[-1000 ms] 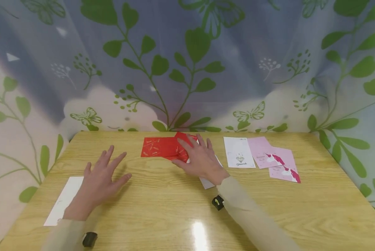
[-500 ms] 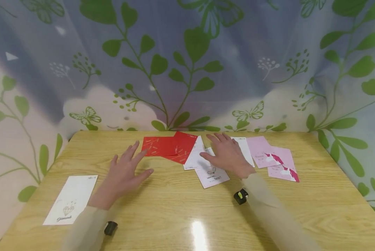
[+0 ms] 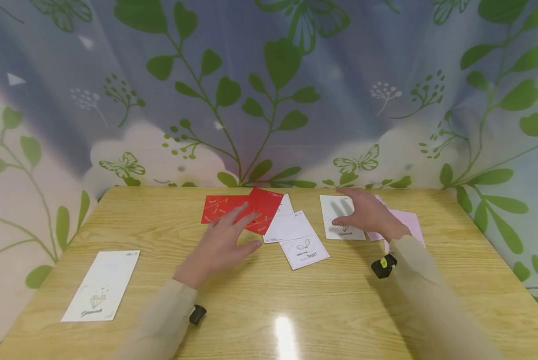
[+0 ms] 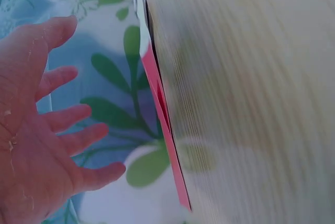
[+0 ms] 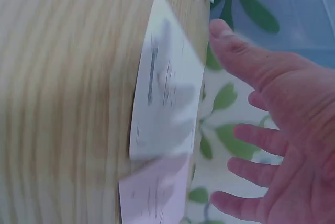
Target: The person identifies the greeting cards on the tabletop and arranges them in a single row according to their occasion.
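Note:
My left hand point(image 3: 219, 250) hovers with fingers spread, just in front of the overlapping red cards point(image 3: 264, 210) at the table's back. In the left wrist view its fingers are apart and hold nothing, with the red card edge point(image 4: 170, 145) beyond them. Over the right-hand group, my right hand point(image 3: 370, 215) is spread above a white diamond card point(image 3: 336, 220) and partly covers the pink cards point(image 3: 408, 225). The right wrist view shows that hand off the white card point(image 5: 170, 93), its fingers extended. Between the hands lie a white card point(image 3: 291, 227) and a small card with wings point(image 3: 304, 251).
Another white card with a diamond print point(image 3: 102, 287) lies alone at the table's left. A patterned curtain point(image 3: 269, 100) hangs right behind the wooden table point(image 3: 232, 320).
Both hands have moved to the right. The right hand has gone from the red cards to above the white diamond card, and the left from the lone white card toward the red cards.

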A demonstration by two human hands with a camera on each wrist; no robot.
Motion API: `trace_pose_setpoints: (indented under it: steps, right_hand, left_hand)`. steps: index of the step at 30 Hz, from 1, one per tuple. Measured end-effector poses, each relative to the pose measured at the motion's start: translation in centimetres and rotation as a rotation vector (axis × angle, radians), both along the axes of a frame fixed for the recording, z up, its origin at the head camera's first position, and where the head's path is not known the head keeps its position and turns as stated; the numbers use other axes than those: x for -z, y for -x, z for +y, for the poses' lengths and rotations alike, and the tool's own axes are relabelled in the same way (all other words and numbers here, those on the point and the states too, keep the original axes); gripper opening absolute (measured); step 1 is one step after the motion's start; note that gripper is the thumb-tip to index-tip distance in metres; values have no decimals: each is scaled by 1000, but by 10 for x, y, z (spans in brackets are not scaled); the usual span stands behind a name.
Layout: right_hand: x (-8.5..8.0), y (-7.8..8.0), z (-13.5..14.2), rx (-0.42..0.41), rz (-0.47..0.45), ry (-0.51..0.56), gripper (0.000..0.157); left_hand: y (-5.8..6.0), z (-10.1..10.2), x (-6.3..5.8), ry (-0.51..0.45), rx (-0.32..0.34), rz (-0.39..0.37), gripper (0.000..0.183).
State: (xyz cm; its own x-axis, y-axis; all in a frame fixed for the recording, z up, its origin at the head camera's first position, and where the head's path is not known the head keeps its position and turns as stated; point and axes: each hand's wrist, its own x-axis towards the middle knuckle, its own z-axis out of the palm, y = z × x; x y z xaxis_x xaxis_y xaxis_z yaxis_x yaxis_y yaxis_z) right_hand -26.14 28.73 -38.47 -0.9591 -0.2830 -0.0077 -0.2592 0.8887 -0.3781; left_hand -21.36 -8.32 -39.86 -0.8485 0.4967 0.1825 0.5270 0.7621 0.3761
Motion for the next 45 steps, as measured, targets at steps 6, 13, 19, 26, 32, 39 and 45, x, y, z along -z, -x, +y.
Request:
trace_pose_setpoints:
  steps: [6,13,19,26,32,39,45]
  right_hand:
    - [4,11,19,-5,-108,14,97]
    - [11,24,32,-36,-132,-56,105]
    - [16,33,36,-39,-178,-153,105]
    - [15,38,33,-21,-150,-125,103]
    - [18,30,30,32,-22,53,71]
    - [16,14,34,89,-4,394,44]
    - [3,4,33,117,-48,621,47]
  left_hand:
    - [-1,29,-1,-47,62,-83,58]
    - [5,54,-2,-120,125,-104,51]
    - [12,62,-3,-117,117,-127,48]
    - [12,63,-4,-129,129,-152,46]
    - [13,66,-2,-188,131,-175,45]
    - [16,69,0,-293,124,-236,42]
    - [18,76,-2,-426,131,-310,39]
